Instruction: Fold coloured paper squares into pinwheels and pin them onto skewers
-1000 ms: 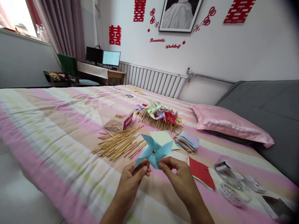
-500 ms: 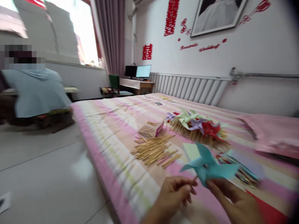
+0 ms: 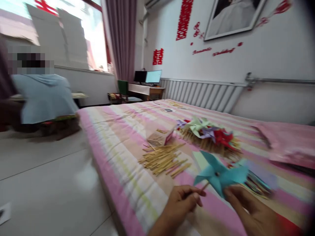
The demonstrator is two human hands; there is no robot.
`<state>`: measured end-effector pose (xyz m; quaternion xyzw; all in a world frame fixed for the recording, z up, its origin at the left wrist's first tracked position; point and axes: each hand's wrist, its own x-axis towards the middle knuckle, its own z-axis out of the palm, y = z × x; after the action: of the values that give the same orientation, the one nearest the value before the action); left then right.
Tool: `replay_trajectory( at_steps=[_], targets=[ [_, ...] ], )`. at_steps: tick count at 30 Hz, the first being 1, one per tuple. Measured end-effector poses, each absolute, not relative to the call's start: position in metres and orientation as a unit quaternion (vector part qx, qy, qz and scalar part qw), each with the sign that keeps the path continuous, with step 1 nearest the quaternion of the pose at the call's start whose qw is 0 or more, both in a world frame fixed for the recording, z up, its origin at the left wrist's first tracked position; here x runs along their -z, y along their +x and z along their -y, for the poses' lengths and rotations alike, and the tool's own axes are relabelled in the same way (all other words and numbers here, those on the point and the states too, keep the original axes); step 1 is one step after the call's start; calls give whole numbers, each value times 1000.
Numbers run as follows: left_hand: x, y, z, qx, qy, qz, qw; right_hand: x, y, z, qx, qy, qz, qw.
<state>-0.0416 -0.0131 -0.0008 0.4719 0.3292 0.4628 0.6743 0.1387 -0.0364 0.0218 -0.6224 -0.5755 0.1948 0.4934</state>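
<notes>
At lower right, the left hand (image 3: 180, 205) pinches the stick of a blue paper pinwheel (image 3: 220, 175); the right hand (image 3: 251, 213) grips a blade. They hover over a pink-striped bed (image 3: 118, 141) strewn with wooden sticks (image 3: 162, 159). Red wall lettering (image 3: 213, 51) is too blurred to read.

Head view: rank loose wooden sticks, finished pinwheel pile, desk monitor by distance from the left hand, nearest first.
From the left hand:
1. Loose wooden sticks, on the bed just beyond it.
2. Finished pinwheel pile, farther up the bed, to the right.
3. Desk monitor, across the room by the wall.
</notes>
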Motion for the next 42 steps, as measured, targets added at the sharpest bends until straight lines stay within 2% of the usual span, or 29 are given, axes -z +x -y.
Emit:
replay_trajectory(
  at_steps=[8,19,25,27,31,33,42],
  targets=[
    [-5,-40,3,-438,478,-319,691,-53,126,37,-205,-622,547,522],
    [-4,-38,3,-433,478,-338,686,-49,134,33,-226,-615,493,572],
    [1,-36,0,-488,377,-352,704,-51,136,34,-258,-599,430,624],
    [2,-34,-3,-513,338,-350,707,-52,132,34,-282,-602,446,599],
    [2,-29,-6,-542,295,-341,709,-44,114,30,-371,-607,527,465],
    [2,-26,-7,-541,276,-339,719,-37,102,26,-383,-608,547,430],
    [4,-27,-15,-555,238,-369,706,-20,79,11,-369,-625,521,449]
  ],
)
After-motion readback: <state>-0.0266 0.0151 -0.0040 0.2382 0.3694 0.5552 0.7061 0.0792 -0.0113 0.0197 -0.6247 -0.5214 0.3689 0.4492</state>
